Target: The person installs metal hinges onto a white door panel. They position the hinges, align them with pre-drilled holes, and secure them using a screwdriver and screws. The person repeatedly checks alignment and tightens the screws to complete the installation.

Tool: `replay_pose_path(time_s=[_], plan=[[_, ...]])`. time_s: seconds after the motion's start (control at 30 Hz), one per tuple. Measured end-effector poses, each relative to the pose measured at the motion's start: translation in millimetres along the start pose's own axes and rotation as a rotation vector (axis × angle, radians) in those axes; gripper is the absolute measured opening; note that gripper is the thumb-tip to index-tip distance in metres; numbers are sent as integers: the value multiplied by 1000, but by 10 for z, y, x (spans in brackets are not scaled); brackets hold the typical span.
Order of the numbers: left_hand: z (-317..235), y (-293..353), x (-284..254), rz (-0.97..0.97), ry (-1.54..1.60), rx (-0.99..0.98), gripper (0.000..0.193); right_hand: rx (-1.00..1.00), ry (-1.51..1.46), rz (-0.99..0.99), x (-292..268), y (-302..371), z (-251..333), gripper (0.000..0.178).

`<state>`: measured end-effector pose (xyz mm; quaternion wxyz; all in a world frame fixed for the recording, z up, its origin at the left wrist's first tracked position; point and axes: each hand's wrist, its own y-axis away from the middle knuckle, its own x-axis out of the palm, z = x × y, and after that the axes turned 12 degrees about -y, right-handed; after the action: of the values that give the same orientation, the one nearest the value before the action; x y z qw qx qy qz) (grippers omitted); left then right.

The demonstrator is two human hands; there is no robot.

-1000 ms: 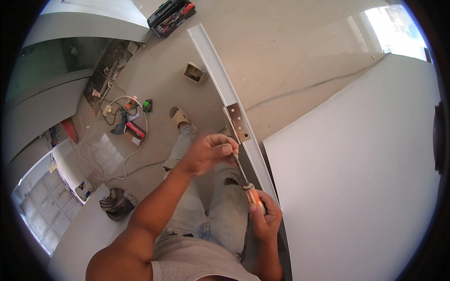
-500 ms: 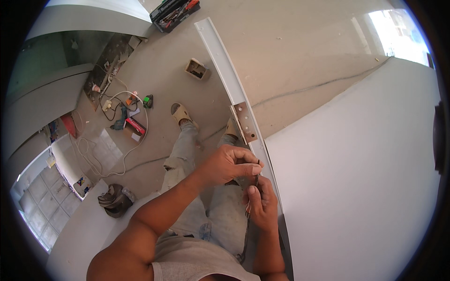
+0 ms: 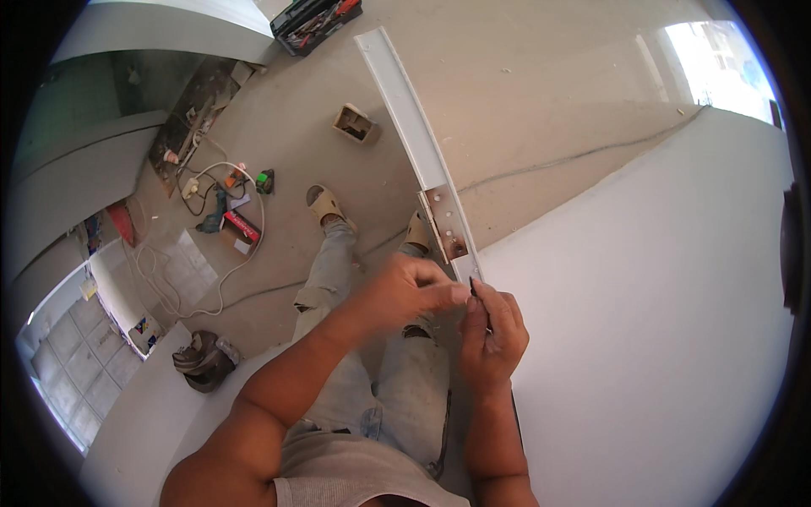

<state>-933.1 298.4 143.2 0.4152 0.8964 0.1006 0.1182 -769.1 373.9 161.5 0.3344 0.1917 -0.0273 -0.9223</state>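
My right hand (image 3: 496, 338) is closed around a thin dark rod (image 3: 474, 286), gripped between thumb and fingers; most of it is hidden in the hand. Beside it, my left hand (image 3: 408, 291) is slightly blurred, its thumb and forefinger pinched together close to the right fingertips. Whatever that pinch holds is too small to make out. Just beyond both hands, a metal hinge (image 3: 445, 221) with a row of holes lies on the pale channelled edge (image 3: 414, 127) of a long white panel (image 3: 642, 321).
On the floor at left are a drill (image 3: 214, 213), a red box (image 3: 243, 226) and looped white cable (image 3: 264, 221). A small open box (image 3: 355, 124) sits ahead of my feet. An open toolbox (image 3: 314, 29) stands at the top. A dark bag (image 3: 203, 362) rests on a white surface.
My right hand has moved up and slightly right with the thin dark rod, toward the hinge. My left fingers no longer hold the rod's top end and have drawn slightly left.
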Motion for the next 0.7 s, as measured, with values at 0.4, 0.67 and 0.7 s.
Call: replay_pose_path(time_s=[0.4, 0.67, 0.7], plan=[[153, -626, -407, -486, -233, 280, 39, 498, -481, -183, 17, -49, -276, 22], [157, -649, -373, -355, 32, 301, 20, 539, -519, -178, -4, -115, -251, 24], [155, -651, -374, -351, 32, 296, 20, 538, -530, -181, -4, -116, -253, 24]])
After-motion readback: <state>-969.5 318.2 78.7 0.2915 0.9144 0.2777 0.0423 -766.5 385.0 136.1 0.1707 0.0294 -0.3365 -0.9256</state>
